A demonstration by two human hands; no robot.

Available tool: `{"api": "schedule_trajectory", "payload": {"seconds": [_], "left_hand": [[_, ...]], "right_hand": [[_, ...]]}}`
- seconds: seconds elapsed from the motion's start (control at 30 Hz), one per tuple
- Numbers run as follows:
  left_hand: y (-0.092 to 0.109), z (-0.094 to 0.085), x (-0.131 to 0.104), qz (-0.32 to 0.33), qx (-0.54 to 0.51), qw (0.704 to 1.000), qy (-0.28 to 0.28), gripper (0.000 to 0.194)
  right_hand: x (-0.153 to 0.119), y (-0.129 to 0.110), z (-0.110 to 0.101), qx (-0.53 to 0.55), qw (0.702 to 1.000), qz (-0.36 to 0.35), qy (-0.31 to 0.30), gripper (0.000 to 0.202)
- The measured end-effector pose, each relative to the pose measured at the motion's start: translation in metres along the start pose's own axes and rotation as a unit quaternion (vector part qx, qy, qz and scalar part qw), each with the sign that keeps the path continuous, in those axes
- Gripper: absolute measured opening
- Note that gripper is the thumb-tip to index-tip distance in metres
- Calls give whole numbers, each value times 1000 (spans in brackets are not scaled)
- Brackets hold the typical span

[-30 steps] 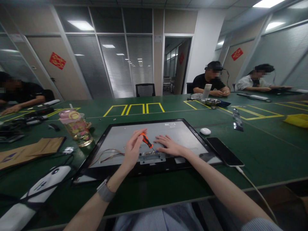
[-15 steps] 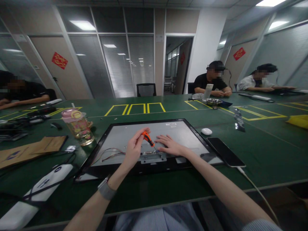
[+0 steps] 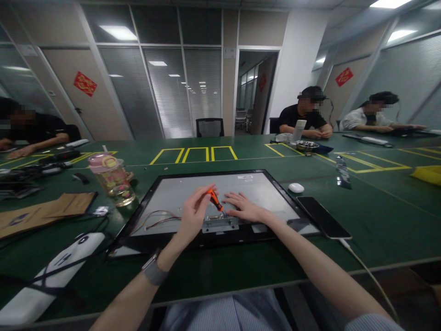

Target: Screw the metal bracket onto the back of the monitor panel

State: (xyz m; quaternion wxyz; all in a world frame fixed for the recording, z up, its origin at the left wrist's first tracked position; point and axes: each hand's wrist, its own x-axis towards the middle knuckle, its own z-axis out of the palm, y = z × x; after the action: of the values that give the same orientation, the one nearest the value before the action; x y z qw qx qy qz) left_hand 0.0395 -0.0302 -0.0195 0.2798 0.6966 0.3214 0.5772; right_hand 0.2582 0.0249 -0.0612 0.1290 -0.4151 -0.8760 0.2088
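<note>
My left hand point(image 3: 195, 212) is closed around the end of an orange and black screwdriver point(image 3: 215, 200). The screwdriver tilts, its tip down by a metal bracket point(image 3: 220, 224) at the near side of a display panel point(image 3: 179, 193). Just right of the tip, my right hand point(image 3: 245, 208) lies with fingers spread on the panel's grey back. Thin wires point(image 3: 155, 219) run across the panel left of the bracket. The exact spot under the tip is too small to make out.
Right of the panel lie a phone point(image 3: 324, 218) on a cable and a white earbud case point(image 3: 296, 188). To the left stand a pink-lidded drink bottle point(image 3: 113, 181), a cardboard piece point(image 3: 65, 208) and a white power strip point(image 3: 69, 262). Several people sit across the green table point(image 3: 255, 271).
My left hand and the screwdriver have shifted slightly to the right, the handle a little lower. My right hand stays flat on the panel.
</note>
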Motion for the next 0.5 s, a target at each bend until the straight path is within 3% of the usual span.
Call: {"api": "schedule_trajectory", "payload": {"seconds": [0.2,0.4,0.5], "left_hand": [[-4,-3,3,9,44,999,22,25],[1,0,1,-9,-16,1000,-6,34],[-3,1,1,-13,4,1000,17,28]], "right_hand": [[0,-1,-1,-1,1000,-2,0,63],[1,0,0,-2,1000,-3,3,63],[0,0,1,0,1000,-3,3,63]]}}
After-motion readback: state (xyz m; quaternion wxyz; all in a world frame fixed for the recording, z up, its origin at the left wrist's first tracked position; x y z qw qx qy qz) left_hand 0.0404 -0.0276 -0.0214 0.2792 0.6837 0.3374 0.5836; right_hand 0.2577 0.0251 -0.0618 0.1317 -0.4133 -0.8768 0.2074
